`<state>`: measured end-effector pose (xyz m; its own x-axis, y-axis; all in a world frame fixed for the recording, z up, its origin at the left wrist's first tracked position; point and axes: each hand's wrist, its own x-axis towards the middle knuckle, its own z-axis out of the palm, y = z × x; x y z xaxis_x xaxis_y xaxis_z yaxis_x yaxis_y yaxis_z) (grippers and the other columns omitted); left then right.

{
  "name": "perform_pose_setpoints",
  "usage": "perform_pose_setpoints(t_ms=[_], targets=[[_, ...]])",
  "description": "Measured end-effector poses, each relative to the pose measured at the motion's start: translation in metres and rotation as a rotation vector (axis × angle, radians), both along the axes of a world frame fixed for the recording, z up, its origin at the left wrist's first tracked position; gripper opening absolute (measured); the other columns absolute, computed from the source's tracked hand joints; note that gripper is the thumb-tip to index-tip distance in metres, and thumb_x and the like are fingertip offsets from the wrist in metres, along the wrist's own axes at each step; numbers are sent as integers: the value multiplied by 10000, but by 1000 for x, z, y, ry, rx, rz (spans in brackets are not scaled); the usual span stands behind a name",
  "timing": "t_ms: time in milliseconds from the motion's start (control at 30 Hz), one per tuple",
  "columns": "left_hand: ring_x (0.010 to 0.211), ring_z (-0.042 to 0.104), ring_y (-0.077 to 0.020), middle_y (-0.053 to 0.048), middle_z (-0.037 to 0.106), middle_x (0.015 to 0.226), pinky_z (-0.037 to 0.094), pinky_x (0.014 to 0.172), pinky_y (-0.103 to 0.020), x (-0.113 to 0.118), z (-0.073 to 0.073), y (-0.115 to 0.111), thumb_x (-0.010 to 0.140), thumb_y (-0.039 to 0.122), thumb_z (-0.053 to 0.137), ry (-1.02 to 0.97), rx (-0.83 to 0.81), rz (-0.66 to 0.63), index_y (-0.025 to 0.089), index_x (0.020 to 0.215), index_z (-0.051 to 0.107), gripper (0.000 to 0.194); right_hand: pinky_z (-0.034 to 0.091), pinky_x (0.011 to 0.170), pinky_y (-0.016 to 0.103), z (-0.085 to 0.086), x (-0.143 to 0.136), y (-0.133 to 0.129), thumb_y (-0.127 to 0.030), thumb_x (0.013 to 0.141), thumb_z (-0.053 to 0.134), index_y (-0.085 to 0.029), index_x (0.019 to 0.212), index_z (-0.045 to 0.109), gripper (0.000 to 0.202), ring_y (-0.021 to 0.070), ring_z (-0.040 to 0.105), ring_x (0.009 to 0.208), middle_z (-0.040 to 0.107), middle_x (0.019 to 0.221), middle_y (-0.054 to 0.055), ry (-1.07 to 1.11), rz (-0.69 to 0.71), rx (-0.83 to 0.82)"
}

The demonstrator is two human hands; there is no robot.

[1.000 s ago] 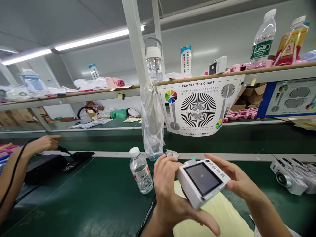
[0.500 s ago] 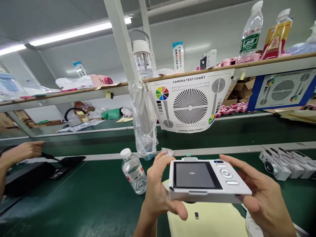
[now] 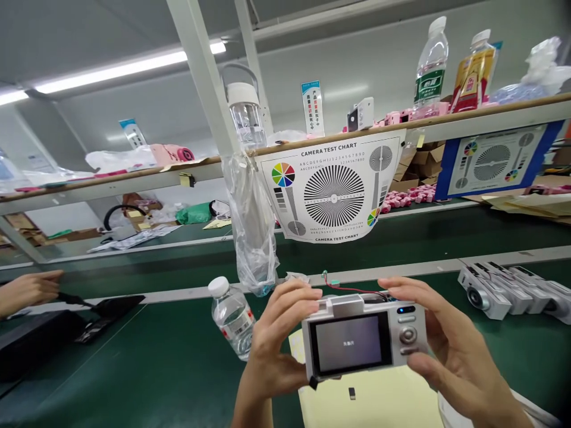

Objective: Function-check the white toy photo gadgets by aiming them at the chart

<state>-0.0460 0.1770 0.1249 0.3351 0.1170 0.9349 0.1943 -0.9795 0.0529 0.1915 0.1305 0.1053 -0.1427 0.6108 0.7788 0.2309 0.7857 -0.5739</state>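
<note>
A silver-white digital camera is held up between my two hands, its back facing me. Its screen is lit grey with a short line of pale characters, and a small blue light glows at its upper right. My left hand grips the left end, fingers over the top and thumb below. My right hand clasps the right end, with the thumb by the lower button. Thin red and black wires rise behind the camera's top. Beneath it, a small black memory card lies on a yellow sheet.
A water bottle stands left of my left hand. Several more cameras sit in a row at right. A camera test chart hangs from the shelf ahead. Another person's hand is at far left, near a black bag.
The camera has tipped upright, so its screen faces me more squarely and its wires now show. My left fingers have come over its top edge. The view has shifted slightly.
</note>
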Motion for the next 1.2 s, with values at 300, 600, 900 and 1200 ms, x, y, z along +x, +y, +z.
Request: perform_pose_setpoints(t_ms=[300, 600, 900, 1200], targets=[[978, 650, -276, -126, 685, 1035, 542, 893, -455, 14, -3, 0, 711, 553, 754, 15, 60, 70, 175, 1122, 605, 578, 464, 707, 345, -9, -3, 5, -586, 945, 383, -271, 1076, 626, 419, 284, 497, 1014, 498, 1066, 77, 126, -210, 208], [998, 645, -280, -133, 654, 1057, 537, 896, -458, 15, -7, 3, 738, 616, 705, 45, 32, 103, 191, 1184, 577, 628, 514, 712, 352, -6, -2, -3, -738, 889, 245, -310, 1066, 646, 613, 332, 438, 1145, 454, 1171, 79, 173, -191, 133], [982, 652, -269, -137, 650, 1057, 529, 907, -442, 15, -6, 4, 763, 576, 699, 49, 25, 90, 183, 1197, 576, 598, 551, 666, 337, -7, -4, -7, -740, 880, 280, -317, 1099, 660, 609, 342, 445, 1153, 454, 1195, 86, 201, -202, 126], [955, 657, -274, -134, 669, 1020, 534, 891, -465, 14, -7, 4, 767, 527, 711, 50, 22, 72, 180, 1202, 583, 571, 526, 653, 361, -11, -2, -9, -740, 882, 270, -315, 1094, 666, 618, 368, 456, 1154, 485, 1163, 93, 166, -260, 141]])
